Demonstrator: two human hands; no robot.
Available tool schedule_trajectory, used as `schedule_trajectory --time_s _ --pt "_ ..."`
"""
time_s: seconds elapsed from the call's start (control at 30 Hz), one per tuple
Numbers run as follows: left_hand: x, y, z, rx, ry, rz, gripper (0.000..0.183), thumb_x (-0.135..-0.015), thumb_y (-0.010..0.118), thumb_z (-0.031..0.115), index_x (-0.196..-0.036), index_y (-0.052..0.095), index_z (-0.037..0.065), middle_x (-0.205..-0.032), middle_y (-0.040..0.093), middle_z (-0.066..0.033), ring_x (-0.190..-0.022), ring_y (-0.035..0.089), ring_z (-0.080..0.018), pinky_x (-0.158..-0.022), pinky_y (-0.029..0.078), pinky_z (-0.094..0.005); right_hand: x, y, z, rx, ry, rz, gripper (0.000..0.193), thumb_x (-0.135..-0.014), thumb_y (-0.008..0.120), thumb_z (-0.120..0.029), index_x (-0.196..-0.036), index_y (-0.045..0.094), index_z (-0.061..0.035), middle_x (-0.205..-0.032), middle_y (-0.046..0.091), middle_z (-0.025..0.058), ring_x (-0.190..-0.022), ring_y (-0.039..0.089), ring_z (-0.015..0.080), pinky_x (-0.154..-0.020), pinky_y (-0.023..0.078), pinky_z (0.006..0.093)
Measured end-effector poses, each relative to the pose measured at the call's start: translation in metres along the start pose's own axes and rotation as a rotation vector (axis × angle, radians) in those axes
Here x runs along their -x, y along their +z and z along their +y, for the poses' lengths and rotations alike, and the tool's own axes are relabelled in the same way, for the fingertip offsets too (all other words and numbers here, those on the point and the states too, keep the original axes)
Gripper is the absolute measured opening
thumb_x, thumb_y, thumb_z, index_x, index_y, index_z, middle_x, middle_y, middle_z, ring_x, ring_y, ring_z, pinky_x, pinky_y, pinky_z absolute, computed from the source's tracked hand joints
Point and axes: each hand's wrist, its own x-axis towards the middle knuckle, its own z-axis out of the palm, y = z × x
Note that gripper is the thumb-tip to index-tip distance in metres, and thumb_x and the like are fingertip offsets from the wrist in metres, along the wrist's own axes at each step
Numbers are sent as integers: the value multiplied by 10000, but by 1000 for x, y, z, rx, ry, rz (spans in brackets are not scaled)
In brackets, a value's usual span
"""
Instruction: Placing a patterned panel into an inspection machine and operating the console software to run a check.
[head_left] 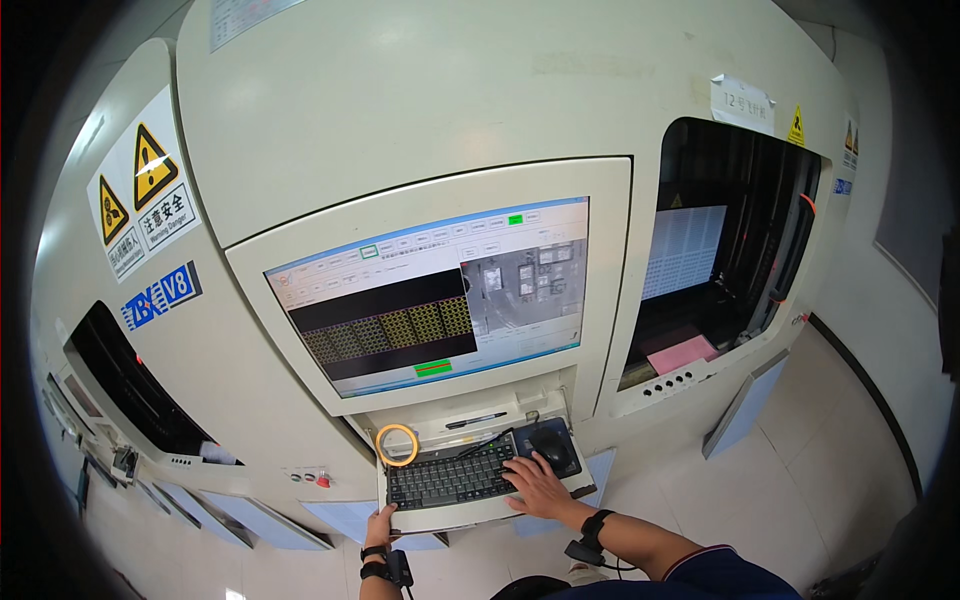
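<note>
A large cream machine cabinet holds a screen showing a control window with a dark patterned panel. Below it a pull-out tray carries a black keyboard and a black mouse. My right hand rests with spread fingers on the keyboard's right end, just below the mouse. My left hand grips the tray's front left corner. Both wrists wear black bands. A yellow tape ring lies at the tray's back left, and a black pen sits on the ledge above.
To the right, an open machine bay shows a lit panel, a pink sheet and a row of buttons. Warning labels sit at upper left. Red and white buttons are left of the tray. Pale tiled floor lies right.
</note>
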Motion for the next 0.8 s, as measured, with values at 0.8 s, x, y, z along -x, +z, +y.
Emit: schedule_trajectory --time_s 0.8 --pt "3 2 2 -22 -2 9 480 -766 662 336 -1040 546 -39 -819 627 -108 -627 632 -211 -511 522 -336 2 3 1 -23 42 115 413 -859 527 -411 -1035 586 -43 -1307 434 111 -1283 334 252 -1104 140 497"
